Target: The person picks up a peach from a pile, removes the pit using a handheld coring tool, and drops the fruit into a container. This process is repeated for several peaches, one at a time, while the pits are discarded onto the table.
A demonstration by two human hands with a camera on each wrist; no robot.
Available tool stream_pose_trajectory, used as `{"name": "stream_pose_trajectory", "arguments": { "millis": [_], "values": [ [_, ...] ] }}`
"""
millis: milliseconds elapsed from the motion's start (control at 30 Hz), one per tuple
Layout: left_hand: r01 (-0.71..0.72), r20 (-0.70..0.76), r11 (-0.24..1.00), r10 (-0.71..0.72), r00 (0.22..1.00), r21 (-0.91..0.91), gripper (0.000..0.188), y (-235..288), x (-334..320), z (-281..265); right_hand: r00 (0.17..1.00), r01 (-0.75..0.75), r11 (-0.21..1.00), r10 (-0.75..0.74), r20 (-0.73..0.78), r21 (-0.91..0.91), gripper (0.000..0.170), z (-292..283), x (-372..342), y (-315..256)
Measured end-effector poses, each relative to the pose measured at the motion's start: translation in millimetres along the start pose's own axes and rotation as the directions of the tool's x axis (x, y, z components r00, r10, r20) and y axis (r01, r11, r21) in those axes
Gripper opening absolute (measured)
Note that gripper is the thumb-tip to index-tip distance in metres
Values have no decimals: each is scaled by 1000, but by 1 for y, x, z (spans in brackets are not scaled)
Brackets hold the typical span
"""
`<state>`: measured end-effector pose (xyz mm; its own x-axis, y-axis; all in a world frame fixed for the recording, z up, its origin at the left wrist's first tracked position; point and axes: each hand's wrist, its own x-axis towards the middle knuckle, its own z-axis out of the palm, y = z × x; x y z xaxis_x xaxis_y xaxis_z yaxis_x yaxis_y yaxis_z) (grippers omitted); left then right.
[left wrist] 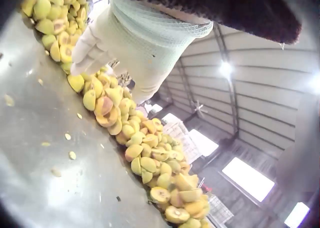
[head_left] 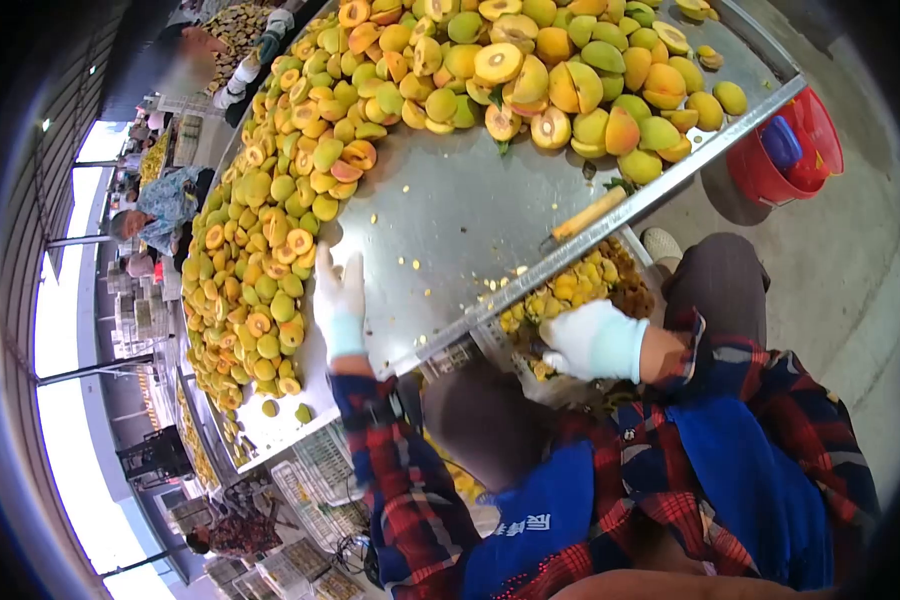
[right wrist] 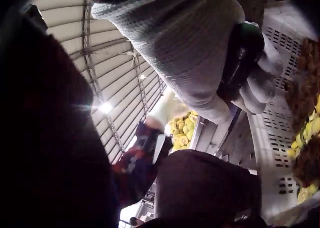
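Observation:
My gloved left hand (head_left: 338,295) is at the edge of a heap of yellow-green peaches (head_left: 270,250), its fingers stretched toward the fruit over the metal table (head_left: 440,220). Many of the peaches are cut in halves. In the left wrist view the same white glove (left wrist: 130,47) overlaps the heap, and nothing shows in its grasp. Low beside the table's near edge, my gloved right hand (head_left: 595,340) grips a dark handle (right wrist: 242,57). The fingers curl round this handle; the tool's working end is hidden. Close by is a white crate (right wrist: 275,148) with yellow fruit pieces (head_left: 580,285) in it.
A wooden-handled tool (head_left: 590,213) lies along the table's raised metal rim (head_left: 530,285). Small seed-like bits are scattered on the metal. A red bucket (head_left: 818,130) with a blue item (head_left: 781,143) stands on the floor. Other people (head_left: 165,215) are at the far side.

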<state>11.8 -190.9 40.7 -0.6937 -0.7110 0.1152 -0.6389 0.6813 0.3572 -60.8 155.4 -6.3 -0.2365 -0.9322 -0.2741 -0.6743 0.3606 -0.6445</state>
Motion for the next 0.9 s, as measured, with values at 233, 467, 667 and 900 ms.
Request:
{"name": "stream_pose_trajectory", "arguments": {
  "millis": [233,467,667,900],
  "values": [
    [1,-250,953,79,965,304,95,54,176,57,998,21,995,-15,-62,95,35,2,8,2],
    [-160,47,924,153,987,349,73,45,201,83,998,41,989,-35,-47,141,33,-4,4,0],
    [-142,151,987,151,977,-69,53,21,112,104,929,118,989,-76,-363,93,29,11,4,7],
    [587,585,34,160,795,-809,62,59,-17,35,816,206,960,-64,-574,187,31,-11,10,-7]
  ]
}}
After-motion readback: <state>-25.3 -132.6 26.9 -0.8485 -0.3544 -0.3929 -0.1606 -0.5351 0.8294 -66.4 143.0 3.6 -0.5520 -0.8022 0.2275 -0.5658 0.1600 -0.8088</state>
